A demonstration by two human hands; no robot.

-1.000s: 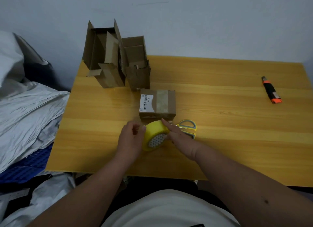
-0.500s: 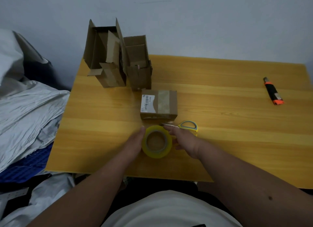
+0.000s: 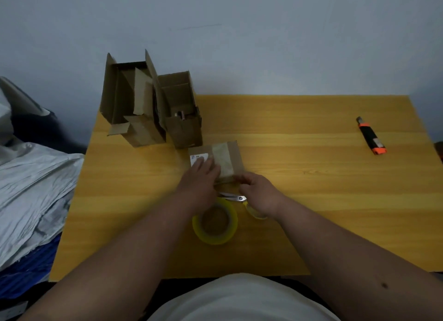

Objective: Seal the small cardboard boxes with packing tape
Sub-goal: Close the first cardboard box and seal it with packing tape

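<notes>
A small closed cardboard box (image 3: 234,155) lies on the yellow wooden table (image 3: 311,181), with a strip of tape (image 3: 223,158) over its top and a white label at its left. My left hand (image 3: 200,179) rests flat on the box top, fingers over the label. At the box's near right corner my right hand (image 3: 260,191) grips the edge with curled fingers. The yellow tape roll (image 3: 215,241) lies flat on the table just below both hands, touched by neither.
Scissors (image 3: 233,197) with yellow handles lie between the box and the roll, partly under my right wrist. Two open cardboard boxes (image 3: 134,109) (image 3: 183,124) stand at the back left. An orange-black utility knife (image 3: 371,136) lies far right. Grey bedding (image 3: 31,181) lies left of the table.
Both hands have let go of the tape roll, which now lies flat, and have moved forward onto the small box.
</notes>
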